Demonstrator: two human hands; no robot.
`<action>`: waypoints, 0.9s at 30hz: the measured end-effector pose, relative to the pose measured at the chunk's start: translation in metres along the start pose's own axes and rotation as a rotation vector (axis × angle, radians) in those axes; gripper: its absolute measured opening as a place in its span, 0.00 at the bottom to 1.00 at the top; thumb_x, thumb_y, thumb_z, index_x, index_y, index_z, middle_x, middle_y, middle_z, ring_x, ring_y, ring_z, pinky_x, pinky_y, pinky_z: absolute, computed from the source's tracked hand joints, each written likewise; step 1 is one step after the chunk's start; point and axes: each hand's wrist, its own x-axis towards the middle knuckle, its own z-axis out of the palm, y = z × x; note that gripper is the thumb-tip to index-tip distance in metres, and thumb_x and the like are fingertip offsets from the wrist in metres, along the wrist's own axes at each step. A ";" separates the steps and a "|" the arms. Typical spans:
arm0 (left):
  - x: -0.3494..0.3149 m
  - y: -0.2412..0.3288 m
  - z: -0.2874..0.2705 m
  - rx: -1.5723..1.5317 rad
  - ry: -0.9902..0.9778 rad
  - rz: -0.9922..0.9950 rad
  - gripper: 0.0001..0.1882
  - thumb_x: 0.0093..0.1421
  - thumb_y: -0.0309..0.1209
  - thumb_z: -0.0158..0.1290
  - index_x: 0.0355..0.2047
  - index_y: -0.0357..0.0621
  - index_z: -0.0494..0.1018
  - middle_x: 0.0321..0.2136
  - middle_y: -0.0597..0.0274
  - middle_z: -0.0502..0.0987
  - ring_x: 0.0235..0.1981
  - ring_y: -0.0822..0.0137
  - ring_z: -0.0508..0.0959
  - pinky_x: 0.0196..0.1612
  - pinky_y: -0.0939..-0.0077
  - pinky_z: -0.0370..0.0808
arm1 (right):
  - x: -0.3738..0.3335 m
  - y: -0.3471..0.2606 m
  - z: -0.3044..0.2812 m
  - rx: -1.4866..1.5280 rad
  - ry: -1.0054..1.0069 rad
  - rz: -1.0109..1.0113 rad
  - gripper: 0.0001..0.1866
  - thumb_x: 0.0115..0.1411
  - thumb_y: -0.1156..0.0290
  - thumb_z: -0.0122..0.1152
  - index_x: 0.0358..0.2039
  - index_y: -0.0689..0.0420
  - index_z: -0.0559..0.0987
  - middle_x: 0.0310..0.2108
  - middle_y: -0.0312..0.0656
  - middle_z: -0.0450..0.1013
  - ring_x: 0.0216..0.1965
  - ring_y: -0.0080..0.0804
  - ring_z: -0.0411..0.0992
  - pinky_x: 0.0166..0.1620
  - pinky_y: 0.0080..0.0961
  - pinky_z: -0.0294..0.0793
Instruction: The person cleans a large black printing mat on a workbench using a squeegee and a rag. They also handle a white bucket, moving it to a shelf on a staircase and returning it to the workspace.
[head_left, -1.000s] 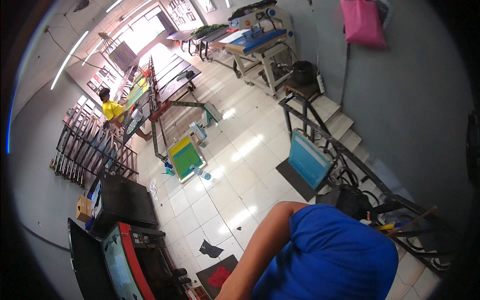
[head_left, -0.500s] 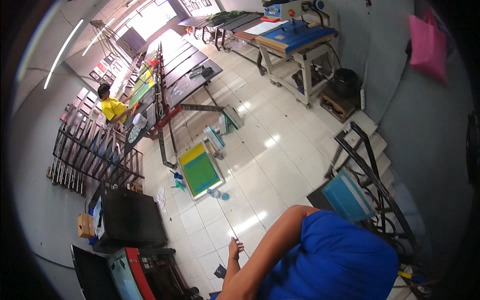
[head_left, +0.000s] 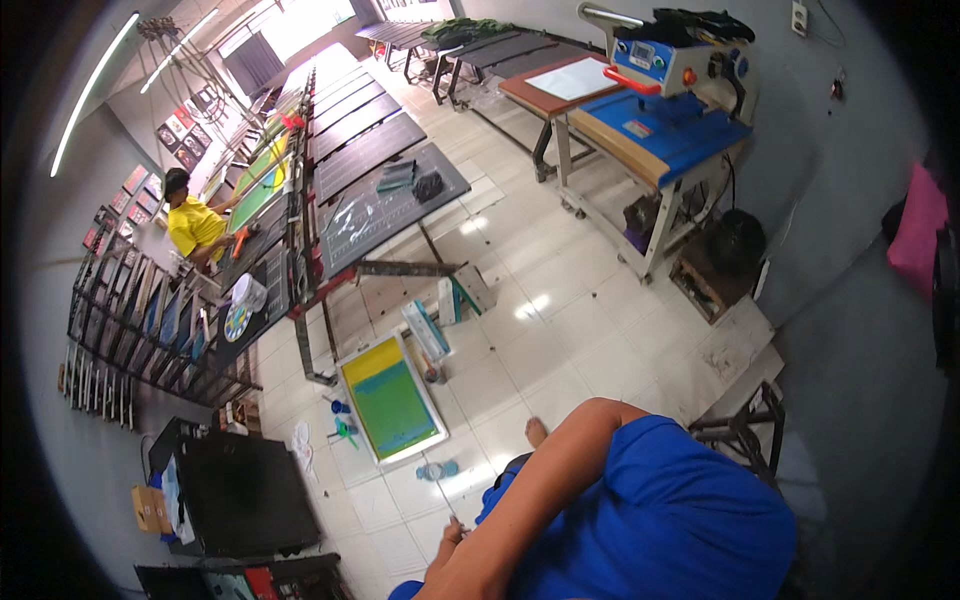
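Observation:
My left hand (head_left: 453, 533) is low in the picture, partly behind my right forearm (head_left: 520, 510). Its visible fingertips are apart, with nothing seen in them. The right arm, in a blue sleeve (head_left: 690, 490), bends at the elbow and crosses toward the lower edge; the hand at its end is out of view. My bare foot (head_left: 536, 432) shows beyond the forearm. Ahead on the tiles lies a framed printing screen (head_left: 398, 400) with green, blue and yellow areas. A clear plastic bottle (head_left: 436, 470) lies just by its near edge, closest to my left hand.
A long printing table (head_left: 370, 205) runs away ahead, with a person in yellow (head_left: 197, 228) at its left side. A heat press (head_left: 640, 120) stands at right on a wheeled stand. At left are a metal rack (head_left: 150, 310) and a black cabinet (head_left: 250, 480).
The view has shifted closer to the table and heat press, and the floor screen sits lower. My left hand has dropped lower. The blue framed panel at right has left the view.

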 end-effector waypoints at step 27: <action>-0.096 0.956 0.342 0.253 0.693 1.370 0.13 0.57 0.29 0.56 0.41 0.37 0.73 0.44 0.46 0.71 0.50 0.46 0.70 0.55 0.60 0.66 | -0.283 -0.474 -0.587 -0.152 0.238 0.285 0.34 0.64 0.61 0.51 0.67 0.53 0.53 0.46 0.46 0.65 0.43 0.37 0.65 0.50 0.33 0.64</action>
